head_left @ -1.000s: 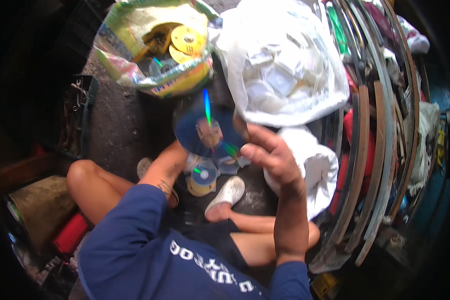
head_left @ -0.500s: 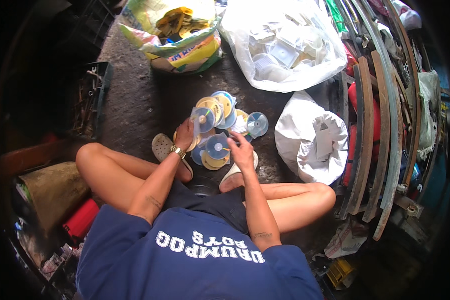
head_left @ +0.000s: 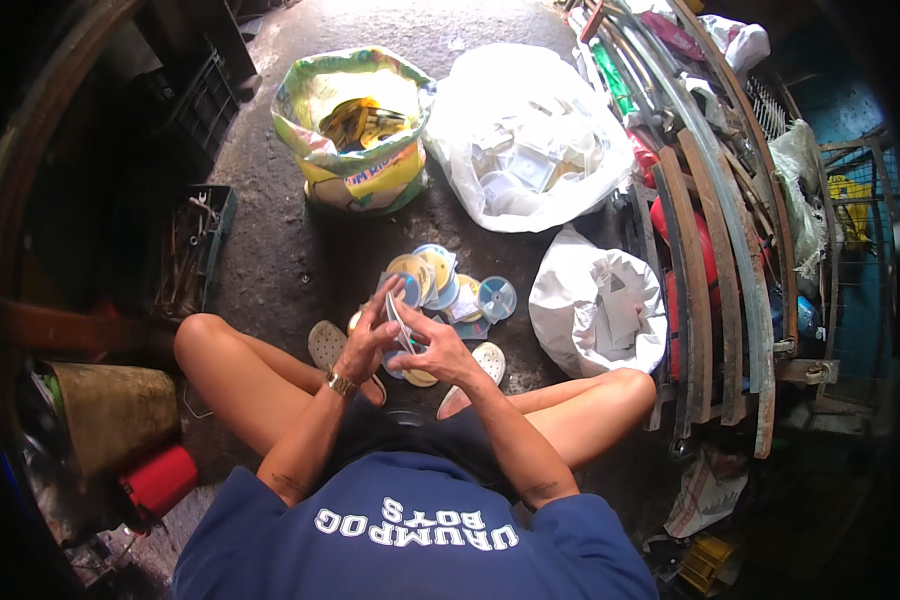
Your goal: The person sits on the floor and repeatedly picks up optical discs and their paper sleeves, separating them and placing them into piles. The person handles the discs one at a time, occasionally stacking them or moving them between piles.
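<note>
Between my two hands a disc in a thin clear sleeve stands tilted, seen almost edge-on. My left hand grips it from the left, and my right hand has its fingers closed on the right side. The fingers partly hide the disc. Just beyond and below the hands lies a loose pile of discs on the ground, some yellow-labelled, some bluish and shiny, several in clear sleeves. One clear-looking disc rests at the pile's right edge.
Farther off stand a printed sack holding yellow discs and a clear plastic bag of clear and white cases. A white sack with flat paper-like pieces is at right, beside curved metal bars. A toolbox lies left.
My hands have lifted off the pile and come together around a sleeved disc, now tilted upright. The view has shifted, bringing more of the far ground into sight.
</note>
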`<action>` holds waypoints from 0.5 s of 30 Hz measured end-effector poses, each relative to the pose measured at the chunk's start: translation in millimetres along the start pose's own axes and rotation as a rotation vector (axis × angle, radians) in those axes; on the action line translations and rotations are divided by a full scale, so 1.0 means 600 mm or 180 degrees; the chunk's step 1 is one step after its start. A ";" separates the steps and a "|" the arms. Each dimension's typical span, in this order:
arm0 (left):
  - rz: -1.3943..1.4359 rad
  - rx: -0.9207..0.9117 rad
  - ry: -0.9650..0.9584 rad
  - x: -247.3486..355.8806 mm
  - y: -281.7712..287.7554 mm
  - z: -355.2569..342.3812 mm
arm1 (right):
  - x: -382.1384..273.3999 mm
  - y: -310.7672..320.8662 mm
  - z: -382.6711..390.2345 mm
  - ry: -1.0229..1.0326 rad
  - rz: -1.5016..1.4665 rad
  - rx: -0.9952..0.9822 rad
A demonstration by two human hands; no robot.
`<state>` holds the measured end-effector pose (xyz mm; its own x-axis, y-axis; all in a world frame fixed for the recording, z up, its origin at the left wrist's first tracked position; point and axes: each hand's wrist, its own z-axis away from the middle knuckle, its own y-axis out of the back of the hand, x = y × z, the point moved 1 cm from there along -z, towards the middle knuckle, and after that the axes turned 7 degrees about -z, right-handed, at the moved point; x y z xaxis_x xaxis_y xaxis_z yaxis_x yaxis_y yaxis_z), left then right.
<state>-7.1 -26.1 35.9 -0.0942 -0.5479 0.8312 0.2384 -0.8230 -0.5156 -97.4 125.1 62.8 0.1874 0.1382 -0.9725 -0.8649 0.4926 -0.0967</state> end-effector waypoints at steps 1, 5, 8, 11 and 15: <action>-0.0104 0.0079 -0.0013 -0.006 -0.003 0.004 | 0.002 0.012 0.007 -0.0071 -0.0113 -0.0135; 0.0190 0.0006 0.0007 -0.025 -0.011 0.015 | 0.032 0.049 0.034 -0.0616 -0.0468 -0.0393; 0.0214 -0.0018 0.0070 -0.031 -0.014 0.012 | 0.063 0.066 0.050 -0.0614 -0.1333 0.0396; -0.0003 -0.0245 0.0005 -0.029 -0.013 0.007 | 0.084 0.075 0.061 0.0301 0.0296 0.1848; -0.0421 -0.0034 0.0274 -0.032 -0.015 0.012 | 0.093 0.067 0.072 0.0175 0.1550 0.1498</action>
<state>-0.8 -6.8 25.9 -0.2066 -0.4452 0.8713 0.2081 -0.8901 -0.4054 -101.7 189.7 13.7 -0.2069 0.4014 -0.8922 -0.5474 0.7084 0.4456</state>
